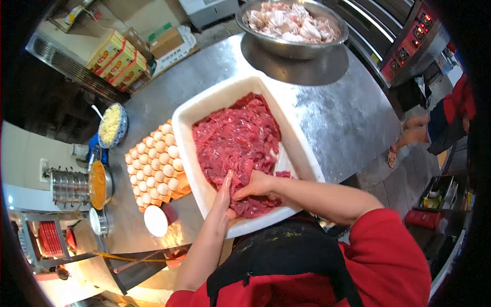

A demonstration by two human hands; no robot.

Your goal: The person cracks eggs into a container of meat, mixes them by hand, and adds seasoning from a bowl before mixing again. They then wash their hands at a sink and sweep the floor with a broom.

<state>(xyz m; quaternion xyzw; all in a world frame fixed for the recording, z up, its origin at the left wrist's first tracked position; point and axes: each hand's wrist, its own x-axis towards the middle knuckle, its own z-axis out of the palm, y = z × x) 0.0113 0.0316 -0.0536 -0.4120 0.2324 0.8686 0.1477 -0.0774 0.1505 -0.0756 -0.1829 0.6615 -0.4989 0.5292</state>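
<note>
Head view shows us sliced raw meat [238, 143] heaped in a white tray [204, 102] on the steel table [348, 123]. Our left hand [222, 197] lies flat against the near heap, fingers straight and together. Our right hand [255, 185] digs in with its fingers buried, so we cannot tell their grip. We judge the far meat untouched. Yellow boxes [117, 59] carry print too small to read

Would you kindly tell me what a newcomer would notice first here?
A white tray of red meat sits on the steel table, the left hand and right hand pressed into its near end. Eggs lie left of it; a metal bowl of pale meat stands beyond.
</note>
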